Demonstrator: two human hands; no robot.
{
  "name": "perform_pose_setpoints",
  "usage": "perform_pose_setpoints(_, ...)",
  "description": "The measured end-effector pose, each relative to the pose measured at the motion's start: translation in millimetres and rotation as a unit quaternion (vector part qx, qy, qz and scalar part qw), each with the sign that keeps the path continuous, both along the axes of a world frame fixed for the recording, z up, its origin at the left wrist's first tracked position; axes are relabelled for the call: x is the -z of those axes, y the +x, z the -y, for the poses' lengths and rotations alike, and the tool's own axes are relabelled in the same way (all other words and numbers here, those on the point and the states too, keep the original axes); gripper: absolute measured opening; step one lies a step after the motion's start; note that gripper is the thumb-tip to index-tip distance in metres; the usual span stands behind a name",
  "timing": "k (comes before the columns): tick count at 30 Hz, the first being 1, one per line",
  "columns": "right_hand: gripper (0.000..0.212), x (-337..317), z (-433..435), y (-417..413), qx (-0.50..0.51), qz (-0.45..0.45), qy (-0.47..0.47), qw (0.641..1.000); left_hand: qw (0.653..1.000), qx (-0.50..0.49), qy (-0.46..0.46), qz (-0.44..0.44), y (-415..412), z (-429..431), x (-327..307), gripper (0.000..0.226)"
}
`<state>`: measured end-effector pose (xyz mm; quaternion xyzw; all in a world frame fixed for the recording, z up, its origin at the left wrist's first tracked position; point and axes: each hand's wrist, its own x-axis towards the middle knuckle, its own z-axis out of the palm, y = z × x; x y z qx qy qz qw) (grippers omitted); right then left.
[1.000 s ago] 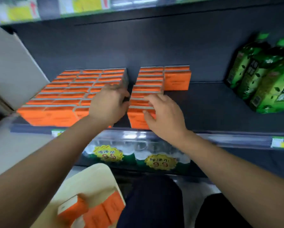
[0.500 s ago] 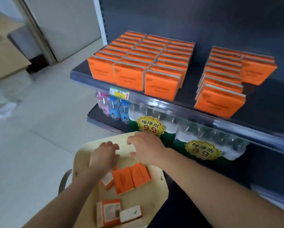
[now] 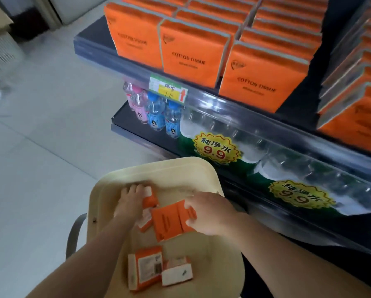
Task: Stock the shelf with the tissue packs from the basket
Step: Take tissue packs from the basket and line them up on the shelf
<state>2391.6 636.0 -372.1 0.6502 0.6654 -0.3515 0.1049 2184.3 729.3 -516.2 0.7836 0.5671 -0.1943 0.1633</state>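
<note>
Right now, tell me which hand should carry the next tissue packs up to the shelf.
Probably the right hand: its fingers already clamp the orange packs in the basket, and it sits nearer the shelf. The left hand only rests on a smaller pack.

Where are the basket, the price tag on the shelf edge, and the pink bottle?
basket (image 3: 158, 168): head view, far rim.
price tag (image 3: 168, 89): head view, yellow middle.
pink bottle (image 3: 138, 104): head view, its body.

Free gap btwn shelf tissue stacks (image 3: 193, 50), (image 3: 360, 108); depth prob. open.
</note>
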Motion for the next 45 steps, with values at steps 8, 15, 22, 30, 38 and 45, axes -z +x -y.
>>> perform_pose_setpoints(8, 0.031, 15, -15, 2, 0.064, -0.032, -0.018, 0.997, 0.952, -0.143, -0.107, 0.249, -4, -26, -15, 0.028)
perform_pose_setpoints(15, 0.069, 20, -24, 5, 0.175, -0.077, 0.05, 0.98, 0.821, -0.145, -0.326, 0.445, 5, -28, -71, 0.049)
perform_pose_setpoints(22, 0.062, 15, -28, 9, 0.175, -0.092, -0.022, 0.98, 0.668, -0.193, -0.413, 0.588, 42, -20, -73, 0.055)
perform_pose_setpoints(30, 0.054, 18, -22, 24, 0.121, 0.05, -0.033, 0.991, 0.967, -0.127, -0.198, 0.094, 27, 42, 70, 0.07)
perform_pose_setpoints(38, 0.038, 20, -33, 29, 0.138, -0.014, -0.003, 0.99, 0.982, -0.039, -0.186, 0.0, 36, 55, 79, 0.066)
perform_pose_setpoints(45, 0.044, -2, -41, 30, 0.181, -0.024, 0.114, 0.977, 0.817, -0.323, -0.274, 0.391, 30, 41, 11, 0.066)
